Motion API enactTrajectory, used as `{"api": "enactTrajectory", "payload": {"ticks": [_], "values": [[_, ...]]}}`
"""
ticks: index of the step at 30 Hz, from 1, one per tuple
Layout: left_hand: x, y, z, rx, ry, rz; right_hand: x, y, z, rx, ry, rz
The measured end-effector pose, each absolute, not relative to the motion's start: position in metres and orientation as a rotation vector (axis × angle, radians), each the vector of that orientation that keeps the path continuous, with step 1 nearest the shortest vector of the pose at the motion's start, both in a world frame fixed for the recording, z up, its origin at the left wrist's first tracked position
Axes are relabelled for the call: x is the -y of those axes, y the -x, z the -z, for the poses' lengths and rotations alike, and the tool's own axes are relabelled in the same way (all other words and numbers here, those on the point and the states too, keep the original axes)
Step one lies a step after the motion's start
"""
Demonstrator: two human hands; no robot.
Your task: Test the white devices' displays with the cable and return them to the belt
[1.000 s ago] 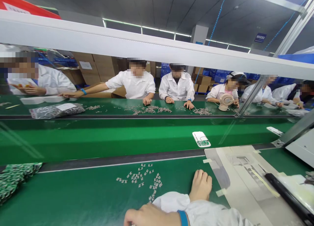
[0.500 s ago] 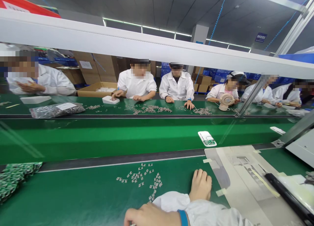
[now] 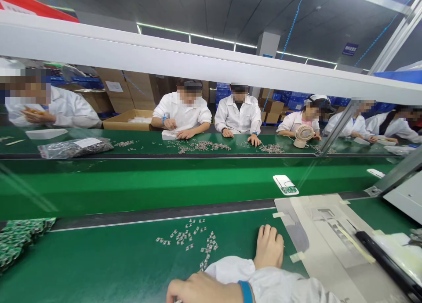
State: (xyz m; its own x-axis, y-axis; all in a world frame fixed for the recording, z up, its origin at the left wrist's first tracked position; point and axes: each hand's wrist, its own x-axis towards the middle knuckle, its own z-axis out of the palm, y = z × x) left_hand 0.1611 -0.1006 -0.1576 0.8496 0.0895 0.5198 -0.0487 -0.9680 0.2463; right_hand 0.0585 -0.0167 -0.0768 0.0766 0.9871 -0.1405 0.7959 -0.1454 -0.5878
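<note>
Loose parts (image 3: 180, 238) lie between circuit boards (image 3: 23, 241) and sheet (image 3: 321, 250)

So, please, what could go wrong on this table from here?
The left sleeve lies very near the loose metal pieces; if it moves, it may sweep some away. The black tool has an uncovered thin tip; if the left hand reaches there, it might get scratched. The circuit boards lie in a heap, so a bump could make some slide.
</note>
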Motion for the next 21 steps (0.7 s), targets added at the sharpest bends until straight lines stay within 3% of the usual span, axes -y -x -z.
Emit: {"api": "enactTrajectory", "payload": {"ticks": [21], "values": [[0.089, -0.156, 0.145, 0.219, -2.764, -0.668, 0.009, -0.066, 0.091, 1.806, 1.889, -0.868]]}}
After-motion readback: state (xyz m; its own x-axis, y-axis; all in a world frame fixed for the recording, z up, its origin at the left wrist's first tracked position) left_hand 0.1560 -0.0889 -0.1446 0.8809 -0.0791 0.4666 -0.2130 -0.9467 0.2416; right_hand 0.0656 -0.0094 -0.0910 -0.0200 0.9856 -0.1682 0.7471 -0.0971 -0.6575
